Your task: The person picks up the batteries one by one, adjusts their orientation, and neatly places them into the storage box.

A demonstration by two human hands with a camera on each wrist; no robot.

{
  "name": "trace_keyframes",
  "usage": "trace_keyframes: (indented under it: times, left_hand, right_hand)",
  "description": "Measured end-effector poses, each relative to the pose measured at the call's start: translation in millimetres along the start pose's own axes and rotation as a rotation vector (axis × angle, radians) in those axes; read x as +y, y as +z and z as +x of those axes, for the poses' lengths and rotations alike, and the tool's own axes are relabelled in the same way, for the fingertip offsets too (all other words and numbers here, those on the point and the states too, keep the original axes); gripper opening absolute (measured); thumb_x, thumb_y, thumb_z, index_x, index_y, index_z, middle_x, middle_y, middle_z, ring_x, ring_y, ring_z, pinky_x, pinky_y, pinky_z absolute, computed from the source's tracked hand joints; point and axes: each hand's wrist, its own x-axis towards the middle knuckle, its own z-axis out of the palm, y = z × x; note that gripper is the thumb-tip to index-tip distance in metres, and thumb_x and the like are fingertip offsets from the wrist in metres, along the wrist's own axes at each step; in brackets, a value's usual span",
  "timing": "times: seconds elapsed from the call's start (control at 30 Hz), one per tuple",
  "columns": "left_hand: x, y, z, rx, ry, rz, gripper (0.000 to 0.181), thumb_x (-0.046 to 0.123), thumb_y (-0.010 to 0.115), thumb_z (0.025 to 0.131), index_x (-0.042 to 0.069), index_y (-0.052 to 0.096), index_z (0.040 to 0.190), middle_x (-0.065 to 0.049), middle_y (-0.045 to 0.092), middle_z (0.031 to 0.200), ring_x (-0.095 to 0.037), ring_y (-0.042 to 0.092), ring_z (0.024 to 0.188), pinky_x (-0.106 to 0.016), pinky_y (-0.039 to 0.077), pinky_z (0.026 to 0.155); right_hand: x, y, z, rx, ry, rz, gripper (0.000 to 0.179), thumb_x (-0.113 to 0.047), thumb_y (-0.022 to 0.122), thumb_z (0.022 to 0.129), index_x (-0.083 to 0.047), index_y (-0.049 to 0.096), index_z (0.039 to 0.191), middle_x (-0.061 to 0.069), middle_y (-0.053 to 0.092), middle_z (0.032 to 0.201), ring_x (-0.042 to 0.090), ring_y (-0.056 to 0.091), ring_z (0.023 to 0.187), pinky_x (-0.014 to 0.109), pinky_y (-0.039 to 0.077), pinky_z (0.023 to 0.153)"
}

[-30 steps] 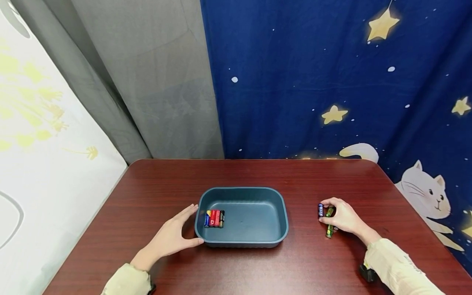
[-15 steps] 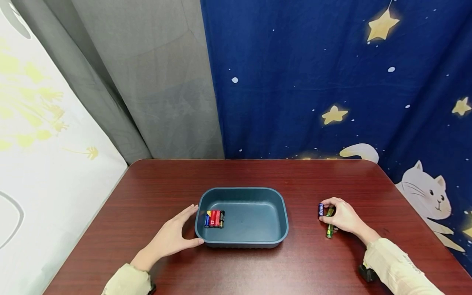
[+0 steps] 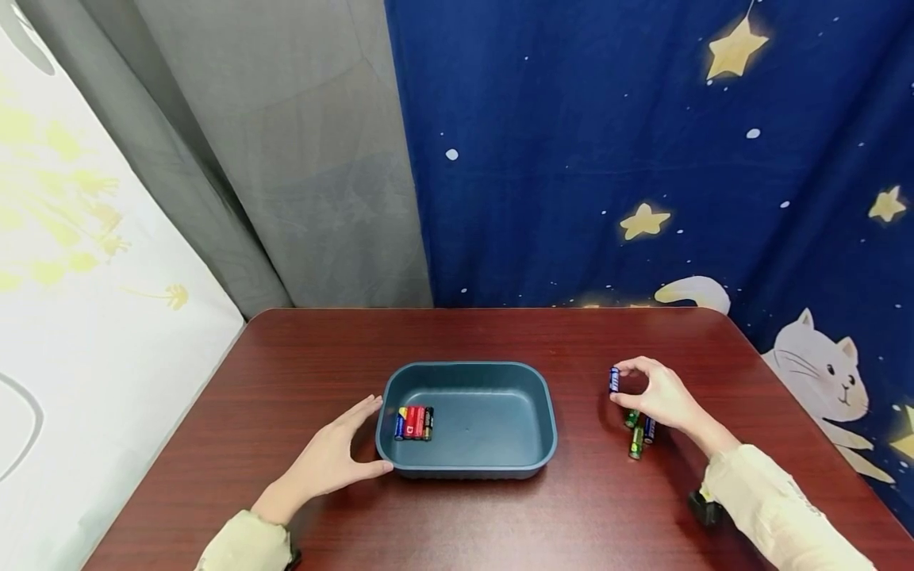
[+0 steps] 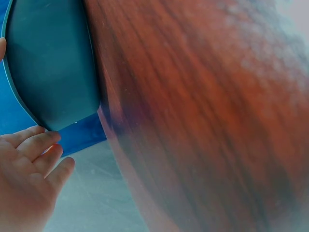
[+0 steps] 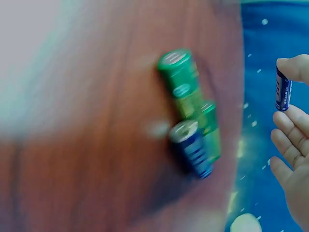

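Right hand [image 3: 664, 396] is up and away from the loose cells vs half a second ago, blue battery [image 3: 615, 380] lifted with it; left hand [image 3: 332, 457] hasn't budged. From where I stand: blue star-print curtain [image 3: 543, 159] hangs past the far edge of the red-brown wood-grain table [image 3: 467, 523], so travel that way is limited. Open tabletop runs between the right hand and the blue-grey rectangular bin [image 3: 467, 471]. Bin rim stands proud all round, so anything crossing needs to ride above it. Looks like stiff, light plastic, likely to skid if bumped; rim is the natural hold. Left hand does that loosely: fingers spread, thumb and fingertips at the left end, nothing grasped. Right hand pinches the blue battery end to end, thumb on one end, finger on the other; looks off the table, well apart from the bin. Under that hand, two green batteries [image 3: 636, 442] and a second blue battery [image 5: 193, 150] lie bunched; keep fingers high leaving them. Inside the bin, a side-by-side battery row [image 3: 414, 423] sits near the left wall. Cells should be rigid, dense for their size, slick-jacketed, prone to roll; end pinch works, mid-barrel grip probably safer.
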Motion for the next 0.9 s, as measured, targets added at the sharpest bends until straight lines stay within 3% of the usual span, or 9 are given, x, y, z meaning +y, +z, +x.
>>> trace_keyframes:
  times: [0.17, 0.53, 0.9]
  left_hand:
    - [-1.6, 0.9, -0.2, 0.002, 0.002, 0.004, 0.093, 0.064, 0.066, 0.066, 0.015, 0.038, 0.139, -0.009, 0.039, 0.14, -0.026, 0.042, 0.124, -0.051, 0.041, 0.091]
    - [-0.1, 0.7, 0.4, 0.015, 0.013, 0.014, 0.092, 0.063, 0.068, 0.065, 0.014, 0.04, 0.138, -0.01, 0.04, 0.14, -0.027, 0.043, 0.123, -0.05, 0.042, 0.091]
    - [-0.2, 0.3, 0.4, 0.006, 0.008, 0.014, 0.093, 0.066, 0.066, 0.065, 0.014, 0.039, 0.138, -0.009, 0.04, 0.14, -0.026, 0.042, 0.124, -0.05, 0.042, 0.091]
  right_hand:
    - [-21.9, 1.6, 13.3, 0.003, -0.057, 0.028, 0.041, -0.019, 0.078, 0.069, -0.005, 0.062, 0.104, 0.01, 0.061, 0.095, 0.028, 0.055, 0.091, 0.048, 0.043, 0.08]
    - [-72.8, 24.1, 44.0, 0.013, -0.212, 0.152, 0.042, -0.018, 0.08, 0.065, -0.007, 0.063, 0.102, 0.005, 0.062, 0.092, 0.023, 0.056, 0.088, 0.044, 0.044, 0.079]
    - [-112.5, 54.6, 55.3, -0.068, -0.281, 0.264, 0.043, -0.015, 0.08, 0.064, -0.007, 0.063, 0.103, 0.005, 0.061, 0.093, 0.022, 0.057, 0.089, 0.042, 0.046, 0.082]
